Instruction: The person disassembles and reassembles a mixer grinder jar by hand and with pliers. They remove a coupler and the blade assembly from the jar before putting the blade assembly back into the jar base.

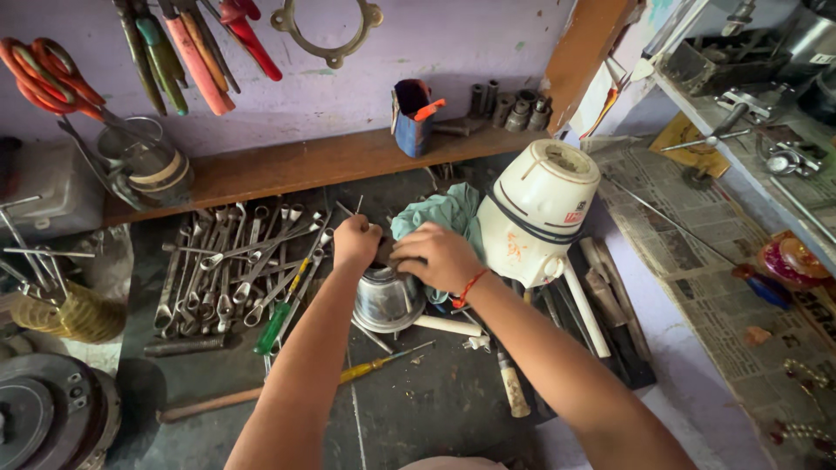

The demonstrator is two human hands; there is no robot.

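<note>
My left hand point(355, 242) is closed in a fist just above the left rim of a small shiny steel jar point(387, 301) on the dark workbench; something thin may be in it, hard to tell. My right hand point(440, 255), with a red thread at the wrist, presses down on top of the jar, fingers curled over its mouth. A teal cloth point(448, 211) lies right behind both hands. A white mixer base point(537, 213) with dark stripes stands just right of my right hand.
Several spanners point(228, 270) lie spread to the left, with a green-handled screwdriver point(275, 325) and a yellow one point(373, 366) nearer me. Pliers hang on the wall. A wooden shelf point(296, 165) holds a blue cup point(411, 117). Newspaper point(697, 261) covers the right side.
</note>
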